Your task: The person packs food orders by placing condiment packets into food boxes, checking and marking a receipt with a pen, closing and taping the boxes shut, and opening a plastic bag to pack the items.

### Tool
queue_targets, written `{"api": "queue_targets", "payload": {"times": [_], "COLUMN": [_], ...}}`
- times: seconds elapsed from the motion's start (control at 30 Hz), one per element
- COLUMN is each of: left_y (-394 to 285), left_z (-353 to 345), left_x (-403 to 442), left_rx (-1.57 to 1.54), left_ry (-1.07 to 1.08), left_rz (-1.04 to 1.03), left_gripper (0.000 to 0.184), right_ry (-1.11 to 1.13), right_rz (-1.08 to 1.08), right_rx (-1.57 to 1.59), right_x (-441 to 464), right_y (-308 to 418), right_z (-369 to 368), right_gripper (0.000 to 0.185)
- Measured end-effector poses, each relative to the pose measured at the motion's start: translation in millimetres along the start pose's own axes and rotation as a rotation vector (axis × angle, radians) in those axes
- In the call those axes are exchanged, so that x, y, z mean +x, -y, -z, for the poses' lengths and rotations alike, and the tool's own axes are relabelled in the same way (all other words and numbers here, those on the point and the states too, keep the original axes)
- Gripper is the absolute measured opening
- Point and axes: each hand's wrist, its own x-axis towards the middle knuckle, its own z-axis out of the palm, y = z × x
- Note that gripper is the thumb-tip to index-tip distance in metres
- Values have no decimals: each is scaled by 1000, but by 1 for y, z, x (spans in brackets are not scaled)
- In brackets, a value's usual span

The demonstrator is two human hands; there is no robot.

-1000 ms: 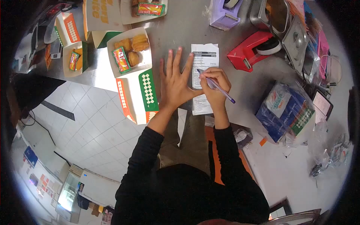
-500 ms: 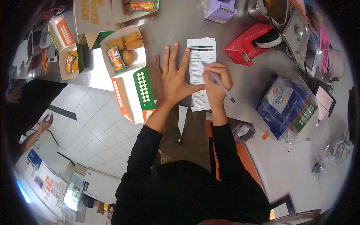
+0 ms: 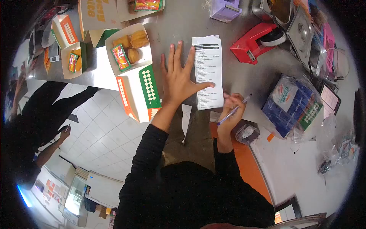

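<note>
Pen [image 3: 227,116] in right hand [image 3: 231,117], beside receipt [image 3: 209,70]

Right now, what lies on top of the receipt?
The left hand has its thumb over the receipt. Print shows above and below; anything under the thumb is hidden.

A plain black long-sleeved top [image 3: 185,196], its black fabric sleeves [image 3: 148,150] bunched in small wrinkled folds, and creased brownish-olive cloth trousers [image 3: 195,152]

White receipt [image 3: 209,69], purple pen [image 3: 227,115], red dispenser [image 3: 243,49], white-checkered green flap [image 3: 150,87]
</note>
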Motion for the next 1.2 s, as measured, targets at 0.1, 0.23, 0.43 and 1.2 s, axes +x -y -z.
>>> {"api": "queue_targets", "payload": {"times": [0.1, 0.23, 0.43, 1.2], "left_y": [-2, -1, -3, -4], "left_z": [0, 1, 4, 14], "left_x": [-1, -1, -2, -7], "left_rx": [6, 28, -26, -62], "left_ry": [6, -6, -30, -98], "left_rz": [5, -10, 4, 20], "left_gripper": [117, 117, 114, 90], "right_ry": [158, 202, 119, 377], "right_rz": [-58, -79, 146, 348], "right_rx": [-152, -235, 152, -518], "right_x": [-17, -16, 27, 29], "right_y": [5, 12, -2, -17], "right_z": [22, 43, 21, -37], "right_gripper": [36, 29, 22, 29]}}
